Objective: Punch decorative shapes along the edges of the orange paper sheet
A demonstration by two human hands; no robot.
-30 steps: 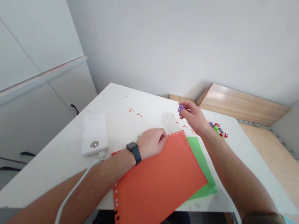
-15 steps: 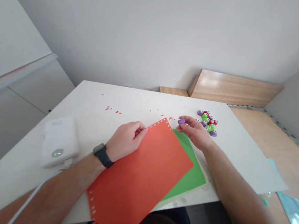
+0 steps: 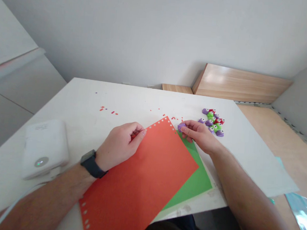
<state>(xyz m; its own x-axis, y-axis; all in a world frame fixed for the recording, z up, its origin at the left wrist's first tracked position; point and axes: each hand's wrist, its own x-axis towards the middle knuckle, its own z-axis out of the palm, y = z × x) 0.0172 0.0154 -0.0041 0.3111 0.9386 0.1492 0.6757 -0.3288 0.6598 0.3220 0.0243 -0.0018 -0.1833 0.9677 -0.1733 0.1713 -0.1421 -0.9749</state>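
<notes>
A sheet of red-orange paper [image 3: 149,171] lies slanted over the table's front, small shapes punched along its edges. My left hand [image 3: 123,141], with a dark watch on the wrist, is closed in a pinch on the paper's upper left edge. Between the thumb and fingers of my right hand [image 3: 197,132] is a small purple craft punch [image 3: 181,126]. The punch sits at the paper's right edge, close to its far corner; whether the edge is inside its slot I cannot tell. A green sheet [image 3: 192,189] lies partly under the red one.
Several purple, green and red craft punches [image 3: 214,121] are grouped right of my right hand. Small red cut-outs [image 3: 113,113] are scattered across the white table [image 3: 133,99]. A white box-shaped device [image 3: 46,145] with a cable stands at the left.
My right hand has moved the purple punch slightly left and down, to the red paper's edge. My left hand keeps its pinch on the sheet. The view has shifted a little.
</notes>
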